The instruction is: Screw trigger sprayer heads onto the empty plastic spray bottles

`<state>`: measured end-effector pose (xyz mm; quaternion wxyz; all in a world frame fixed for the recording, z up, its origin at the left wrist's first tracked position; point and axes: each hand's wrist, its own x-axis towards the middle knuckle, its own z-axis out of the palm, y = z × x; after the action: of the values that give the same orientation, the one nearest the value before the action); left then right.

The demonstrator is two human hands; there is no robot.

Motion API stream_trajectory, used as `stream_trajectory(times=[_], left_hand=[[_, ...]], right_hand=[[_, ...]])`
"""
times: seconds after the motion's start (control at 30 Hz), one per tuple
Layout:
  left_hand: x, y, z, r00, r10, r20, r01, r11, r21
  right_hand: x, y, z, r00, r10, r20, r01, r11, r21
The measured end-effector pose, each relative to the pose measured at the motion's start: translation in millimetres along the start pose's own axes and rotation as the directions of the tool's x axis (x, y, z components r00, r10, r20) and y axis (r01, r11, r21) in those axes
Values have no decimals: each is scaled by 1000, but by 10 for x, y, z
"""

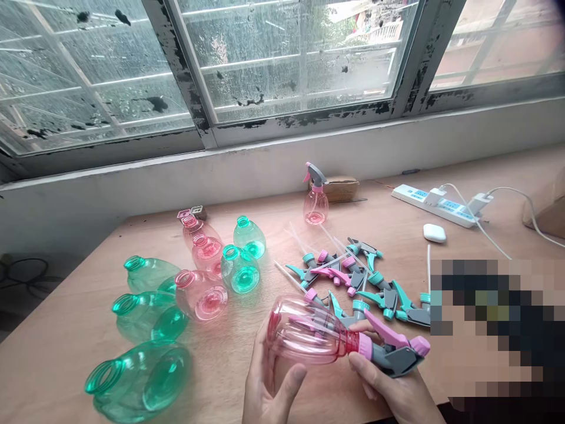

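Observation:
A clear pink spray bottle lies sideways over the table's front, its neck pointing right. My left hand is closed around its base, the thumb on the near side. At the neck, my right hand pinches the pink collar of a grey-and-pink trigger sprayer. That collar sits against the bottle's mouth; I cannot tell how tightly it is screwed on. Just behind the bottle lies a pile of loose trigger sprayers, pink-grey and teal-grey, several with thin dip tubes.
Several open green bottles and pink bottles stand or lie on the left. A complete pink spray bottle stands near the wall beside a cardboard box. At right are a power strip, a white earbud case and a pixelated area.

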<state>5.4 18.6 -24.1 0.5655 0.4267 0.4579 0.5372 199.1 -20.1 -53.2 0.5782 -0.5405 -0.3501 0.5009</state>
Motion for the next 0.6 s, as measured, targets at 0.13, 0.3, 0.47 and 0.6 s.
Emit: stream_trajectory(times=[0.13,0.3,0.47,0.6], left_hand=[[6,21,28,999,18,-39,-20,999,-48],[16,14,22,999,-5,-32,4,1000,-27],[18,-71,-32,999,30,-22,-31,998,-48],[4,-104,-50,999,27,-24,-28,999,-42]], right_hand=[[-12,-17,16,1000,-8,5,8,999,-48],[-3,-12,7,1000,4,9,-3,999,-46],[14,40,-8,999,-31,-14,31,999,44],[16,13,8,1000,-19,5,18,997,79]])
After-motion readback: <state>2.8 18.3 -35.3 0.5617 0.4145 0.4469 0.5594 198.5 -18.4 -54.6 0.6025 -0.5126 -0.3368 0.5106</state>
